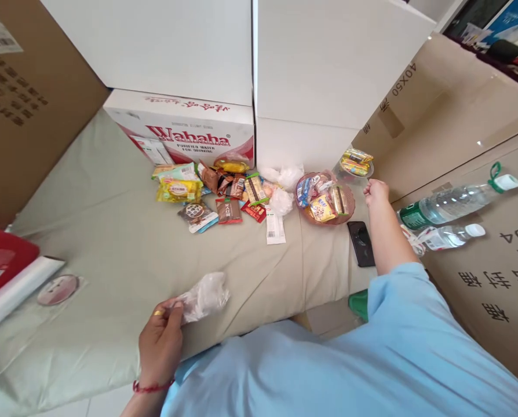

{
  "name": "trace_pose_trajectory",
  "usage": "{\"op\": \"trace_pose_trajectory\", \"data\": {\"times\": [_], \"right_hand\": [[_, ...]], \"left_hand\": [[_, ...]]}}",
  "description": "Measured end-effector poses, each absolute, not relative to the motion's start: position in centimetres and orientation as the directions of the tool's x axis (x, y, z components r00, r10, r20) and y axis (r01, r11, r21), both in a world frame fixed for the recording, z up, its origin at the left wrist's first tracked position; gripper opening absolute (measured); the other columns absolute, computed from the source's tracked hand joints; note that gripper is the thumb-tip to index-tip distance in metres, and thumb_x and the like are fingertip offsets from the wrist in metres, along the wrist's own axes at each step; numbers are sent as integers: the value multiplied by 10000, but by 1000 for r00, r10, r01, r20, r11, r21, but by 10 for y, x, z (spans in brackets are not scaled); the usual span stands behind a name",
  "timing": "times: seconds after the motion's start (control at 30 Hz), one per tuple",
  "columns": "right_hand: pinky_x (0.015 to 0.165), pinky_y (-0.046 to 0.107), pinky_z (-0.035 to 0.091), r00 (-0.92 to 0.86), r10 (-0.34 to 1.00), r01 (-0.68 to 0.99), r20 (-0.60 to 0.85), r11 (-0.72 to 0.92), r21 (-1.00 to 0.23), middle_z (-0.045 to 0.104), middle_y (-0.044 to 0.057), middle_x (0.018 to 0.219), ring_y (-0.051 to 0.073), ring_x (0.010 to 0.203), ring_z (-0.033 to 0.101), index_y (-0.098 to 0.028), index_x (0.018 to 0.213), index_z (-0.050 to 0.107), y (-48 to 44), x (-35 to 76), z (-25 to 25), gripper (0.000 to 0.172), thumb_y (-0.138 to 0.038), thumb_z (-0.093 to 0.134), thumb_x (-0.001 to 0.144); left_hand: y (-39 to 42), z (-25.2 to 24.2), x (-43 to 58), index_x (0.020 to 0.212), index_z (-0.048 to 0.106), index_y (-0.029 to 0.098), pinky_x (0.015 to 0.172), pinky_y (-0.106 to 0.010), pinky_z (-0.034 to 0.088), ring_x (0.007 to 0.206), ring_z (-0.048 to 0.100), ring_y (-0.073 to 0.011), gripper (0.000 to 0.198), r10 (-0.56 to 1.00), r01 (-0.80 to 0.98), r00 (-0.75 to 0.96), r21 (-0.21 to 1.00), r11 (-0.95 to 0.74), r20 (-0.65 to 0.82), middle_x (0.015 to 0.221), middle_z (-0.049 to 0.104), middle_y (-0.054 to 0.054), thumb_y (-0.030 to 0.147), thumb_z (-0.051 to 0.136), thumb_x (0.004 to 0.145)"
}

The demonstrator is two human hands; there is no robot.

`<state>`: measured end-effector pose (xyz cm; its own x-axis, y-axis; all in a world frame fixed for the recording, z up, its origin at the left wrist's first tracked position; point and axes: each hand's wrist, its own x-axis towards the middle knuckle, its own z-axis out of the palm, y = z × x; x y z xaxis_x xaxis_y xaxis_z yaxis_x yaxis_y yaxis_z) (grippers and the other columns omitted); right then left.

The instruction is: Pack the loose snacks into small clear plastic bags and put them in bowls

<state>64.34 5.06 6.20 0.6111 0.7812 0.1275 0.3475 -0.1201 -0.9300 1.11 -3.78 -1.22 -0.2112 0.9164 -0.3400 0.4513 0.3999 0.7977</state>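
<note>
My left hand (161,333) is closed on a crumpled clear plastic bag (207,296), held above the front of the beige cloth. Far to the right, my right hand (376,192) is closed at the near edge of a clear plastic container (340,174) and seems to pinch its rim; the fingertips are partly hidden. Yellow-wrapped snacks (355,162) lie inside it. Left of that hand stands a pinkish clear bowl (317,220) of packaged snacks. A loose pile of snack packets (229,209) spreads further left.
A Wahaba water carton (189,130) stands behind the packets, beside white boxes (306,69). A black phone (361,243) lies below my right hand. Two plastic bottles (454,202) are at the right by cardboard boxes (493,249). A red package (7,260) sits at the left.
</note>
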Motion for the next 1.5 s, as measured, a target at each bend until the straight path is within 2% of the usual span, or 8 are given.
{"op": "trace_pose_trajectory", "data": {"times": [0.53, 0.63, 0.7, 0.8, 0.97, 1.13, 1.33, 1.5], "right_hand": [[670, 413, 453, 788, 575, 353, 220, -129, -927, 643, 111, 950, 270, 862, 600, -346, 951, 591, 109, 617, 109, 306, -556, 370, 986], [694, 448, 498, 548, 699, 532, 459, 131, -836, 689, 79, 1014, 286, 838, 638, -410, 1012, 635, 60, 525, 120, 171, -540, 537, 958], [737, 458, 528, 134, 939, 559, 318, 193, -806, 709, 64, 979, 282, 839, 661, -375, 991, 697, 25, 452, 113, 179, -514, 589, 956], [792, 401, 547, -379, 925, 411, 39, 205, -888, 725, 61, 1005, 225, 837, 673, -309, 1001, 743, -9, 352, 77, 211, -480, 639, 933], [639, 293, 523, -272, 932, 244, -238, -172, -954, 703, 68, 1177, 155, 747, 633, -260, 1307, 615, -18, 253, 12, 612, -483, 797, 768], [546, 255, 474, -158, 938, 27, -307, -307, -951, 647, -12, 747, 134, 627, 544, -236, 881, 687, -9, 249, 4, 278, -485, 747, 774], [445, 190, 397, 166, 961, -96, -220, -207, -974, 557, -61, 654, 75, 515, 454, -226, 842, 635, 17, 294, 38, 317, -440, 822, 702], [608, 231, 572, 378, 908, -158, -182, -131, -979, 663, -27, 984, 93, 704, 633, -271, 1040, 611, 34, 307, 69, 499, -467, 873, 663]], "left_hand": [[-36, -15, 36, 1030, 678, 200, 840, -329, 487, 940, 642, -236, 438, 939, 419, -239, 847, 328, -245, 942, 724, -44, 590, 533, 895], [-33, -16, 43, 1006, 660, 196, 787, -296, 492, 863, 618, -204, 449, 955, 322, -164, 902, 287, -246, 896, 693, -32, 614, 516, 925], [-31, -14, 45, 943, 637, 209, 718, -279, 479, 772, 576, -183, 432, 960, 292, -125, 915, 277, -251, 816, 645, -9, 618, 500, 944], [-30, -8, 46, 860, 606, 221, 686, -273, 457, 716, 534, -170, 427, 968, 272, -89, 929, 250, -235, 754, 594, 7, 616, 478, 963], [-35, 2, 46, 979, 664, 209, 794, -297, 481, 870, 605, -202, 437, 978, 245, 3, 949, 200, -207, 905, 686, -35, 619, 516, 943], [-40, -1, 31, 925, 647, 211, 714, -284, 459, 755, 557, -176, 425, 972, 180, -105, 957, 226, -210, 790, 638, -6, 626, 553, 922], [-38, -9, 12, 931, 629, 202, 625, -263, 416, 657, 482, -143, 441, 966, 41, -135, 973, 229, -221, 711, 547, 21, 639, 573, 909], [-42, -3, 10, 966, 631, 212, 733, -274, 485, 813, 586, -158, 259, 990, 110, -142, 994, -1, 17, 893, 617, -18, 459, 662, 893]]}}
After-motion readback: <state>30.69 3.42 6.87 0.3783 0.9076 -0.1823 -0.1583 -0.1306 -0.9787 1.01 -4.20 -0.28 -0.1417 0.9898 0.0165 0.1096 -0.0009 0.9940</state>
